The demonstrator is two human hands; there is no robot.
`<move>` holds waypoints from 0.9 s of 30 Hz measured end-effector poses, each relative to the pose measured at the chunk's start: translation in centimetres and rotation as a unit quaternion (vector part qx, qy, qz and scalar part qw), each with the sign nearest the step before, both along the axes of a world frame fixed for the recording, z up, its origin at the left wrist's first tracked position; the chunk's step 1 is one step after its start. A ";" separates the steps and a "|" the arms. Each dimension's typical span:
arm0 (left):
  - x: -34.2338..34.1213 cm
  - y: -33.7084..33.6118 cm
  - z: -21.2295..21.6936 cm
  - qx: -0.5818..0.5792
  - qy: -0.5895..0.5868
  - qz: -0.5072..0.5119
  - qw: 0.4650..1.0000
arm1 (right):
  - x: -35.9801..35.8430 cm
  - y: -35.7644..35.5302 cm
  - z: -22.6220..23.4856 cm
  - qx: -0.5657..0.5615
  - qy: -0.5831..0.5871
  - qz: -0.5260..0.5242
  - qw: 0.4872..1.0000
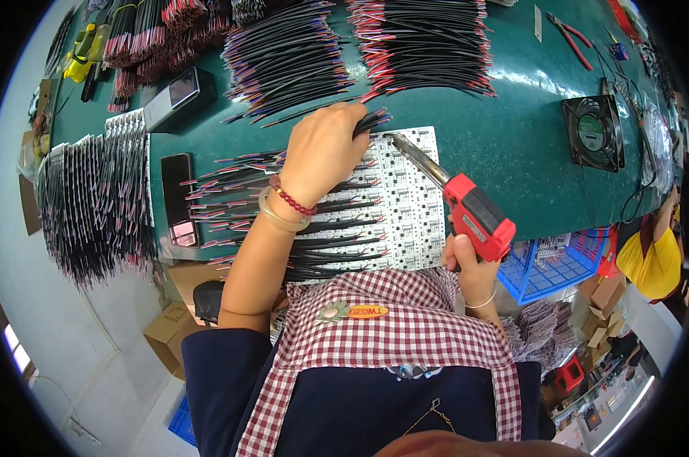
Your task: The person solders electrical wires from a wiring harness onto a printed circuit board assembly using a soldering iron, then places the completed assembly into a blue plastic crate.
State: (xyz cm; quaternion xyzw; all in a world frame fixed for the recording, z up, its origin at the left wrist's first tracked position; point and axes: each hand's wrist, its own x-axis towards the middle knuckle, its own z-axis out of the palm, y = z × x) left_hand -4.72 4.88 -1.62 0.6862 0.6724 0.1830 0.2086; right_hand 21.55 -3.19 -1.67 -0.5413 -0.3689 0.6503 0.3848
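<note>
Head view: you are at a glossy green surface (pixel 504 152), your hands apart from each other.
Left hand (pixel 325 145): curled around a small bunch of thin black wires (pixel 373 122) with coloured ends, near the panel's far edge; your fingertips are hidden.
Right hand (pixel 474 268): clamped on the handle of a red-and-black soldering gun (pixel 478 217).
Metal tip (pixel 396 141): over the panel's far part, near the bunch; you cannot tell whether it touches.
White rectangular circuit-board panel (pixel 411 202): flat before you, rows of black wires across its left part.
Left of panel: a black smartphone (pixel 178 190), lying near the wire ends.
Far side: two broad piles of black wires, one red-ended (pixel 428 53), one blue-ended (pixel 283 61).
Right side: a square black fan (pixel 593 132).
</note>
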 end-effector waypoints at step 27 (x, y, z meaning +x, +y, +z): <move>0.0 -0.1 0.1 -0.011 -0.013 0.003 1.000 | 0.3 -0.2 0.3 0.045 -0.068 0.048 0.996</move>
